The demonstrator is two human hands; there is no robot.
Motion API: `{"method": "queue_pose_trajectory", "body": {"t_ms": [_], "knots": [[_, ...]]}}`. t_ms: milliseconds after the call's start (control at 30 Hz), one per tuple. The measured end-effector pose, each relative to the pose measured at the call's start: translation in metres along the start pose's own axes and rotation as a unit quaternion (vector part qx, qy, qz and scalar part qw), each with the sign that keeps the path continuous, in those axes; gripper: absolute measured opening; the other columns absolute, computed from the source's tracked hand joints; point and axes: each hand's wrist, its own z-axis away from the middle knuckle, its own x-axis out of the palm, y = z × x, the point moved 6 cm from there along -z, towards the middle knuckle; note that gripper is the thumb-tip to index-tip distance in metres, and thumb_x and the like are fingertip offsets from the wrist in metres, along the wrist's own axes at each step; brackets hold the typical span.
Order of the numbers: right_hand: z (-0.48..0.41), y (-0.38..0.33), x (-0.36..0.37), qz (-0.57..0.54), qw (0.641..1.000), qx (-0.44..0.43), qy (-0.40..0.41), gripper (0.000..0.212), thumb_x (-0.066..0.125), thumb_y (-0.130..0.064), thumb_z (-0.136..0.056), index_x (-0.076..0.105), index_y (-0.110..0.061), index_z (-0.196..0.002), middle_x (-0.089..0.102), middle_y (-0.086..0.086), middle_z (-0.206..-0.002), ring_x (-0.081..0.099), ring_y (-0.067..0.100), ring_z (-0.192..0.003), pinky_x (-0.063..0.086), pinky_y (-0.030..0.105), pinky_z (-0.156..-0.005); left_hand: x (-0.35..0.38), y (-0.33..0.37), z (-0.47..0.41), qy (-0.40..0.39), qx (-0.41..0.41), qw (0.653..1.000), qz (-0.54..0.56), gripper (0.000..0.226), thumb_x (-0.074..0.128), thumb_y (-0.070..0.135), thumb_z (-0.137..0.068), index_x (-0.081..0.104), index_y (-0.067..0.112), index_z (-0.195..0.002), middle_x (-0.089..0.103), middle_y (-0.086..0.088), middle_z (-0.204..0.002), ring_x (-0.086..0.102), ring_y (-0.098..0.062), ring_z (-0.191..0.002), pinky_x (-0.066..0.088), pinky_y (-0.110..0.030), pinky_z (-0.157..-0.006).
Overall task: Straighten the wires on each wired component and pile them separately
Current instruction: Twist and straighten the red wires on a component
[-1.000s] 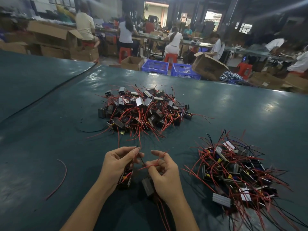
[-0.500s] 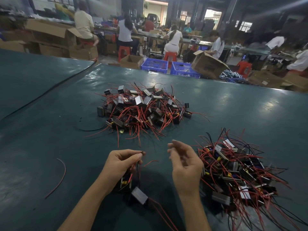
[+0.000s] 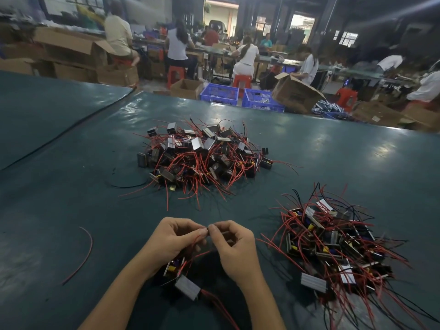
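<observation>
While left hand [image 3: 176,239] and right hand [image 3: 234,248] pinch one thin wire [image 3: 208,231], bare dark-green tabletop [image 3: 54,206] lies open at 9 o'clock.

Two hands [image 3: 175,239] [image 3: 234,252], two component piles [image 3: 202,153] [image 3: 333,244], one loose red wire [image 3: 91,244], two blue crates [image 3: 219,94] [image 3: 262,100].

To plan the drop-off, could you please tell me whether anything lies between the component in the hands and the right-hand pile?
Nothing visible does. The small wired component under the left hand and the right-hand pile of red- and black-wired components are parted only by the right hand and bare dark green table mat.
</observation>
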Motion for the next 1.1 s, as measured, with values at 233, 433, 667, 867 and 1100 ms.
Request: {"method": "queue_pose_trajectory", "body": {"t_ms": [233,433,667,867,1100], "knots": [[-0.0013,0.0069,-0.0008,-0.022,0.999,0.032,-0.013,0.01,0.069,-0.019,-0.089,0.072,-0.022,-0.08,0.073,-0.004,-0.075,0.066,0.005,-0.067,0.05,0.017,-0.063,-0.0016,-0.0032,-0.0009,0.023,-0.013,0.998,0.053,0.017,0.073,0.023,-0.073,0.077,0.009,-0.082,0.072,-0.016,-0.073,0.067,-0.017,-0.058,0.053,-0.022,-0.055],[0.0006,0.0065,-0.0014,-0.016,1.0,0.021,0.0,0.01,0.07,-0.019,-0.088,0.07,-0.024,-0.08,0.073,-0.004,-0.077,0.067,0.009,-0.07,0.051,0.02,-0.064,-0.0014,-0.0031,-0.0016,0.042,-0.006,0.998,0.041,0.016,0.074,0.025,-0.07,0.076,0.014,-0.082,0.073,-0.018,-0.074,0.068,-0.02,-0.059,0.054,-0.024,-0.054],[0.001,0.0012,-0.0016,0.021,1.0,-0.001,-0.001,0.011,0.068,-0.017,-0.089,0.067,-0.023,-0.081,0.071,-0.011,-0.076,0.066,0.005,-0.069,0.049,0.015,-0.062,-0.0018,-0.0041,-0.0005,0.023,0.008,1.0,0.016,0.014,0.071,0.021,-0.076,0.078,0.012,-0.085,0.074,-0.018,-0.081,0.07,-0.024,-0.067,0.057,-0.031,-0.065],[0.0011,0.0051,-0.0023,0.029,0.999,0.026,-0.006,0.011,0.067,-0.017,-0.09,0.068,-0.021,-0.08,0.071,-0.01,-0.073,0.065,0.003,-0.066,0.047,0.014,-0.06,-0.0014,-0.0027,0.0005,0.019,0.02,1.0,0.01,0.018,0.075,0.023,-0.071,0.078,0.014,-0.087,0.074,-0.017,-0.081,0.071,-0.023,-0.071,0.058,-0.028,-0.068],[0.0011,0.0074,-0.0015,0.025,0.998,0.06,-0.013,0.016,0.065,-0.017,-0.091,0.069,-0.018,-0.076,0.071,0.0,-0.073,0.065,0.013,-0.068,0.052,0.024,-0.064,-0.0009,-0.002,-0.0007,0.021,0.044,0.999,-0.002,0.016,0.076,0.018,-0.072,0.078,0.013,-0.087,0.075,-0.013,-0.085,0.073,-0.021,-0.078,0.056,-0.023,-0.069]]}}
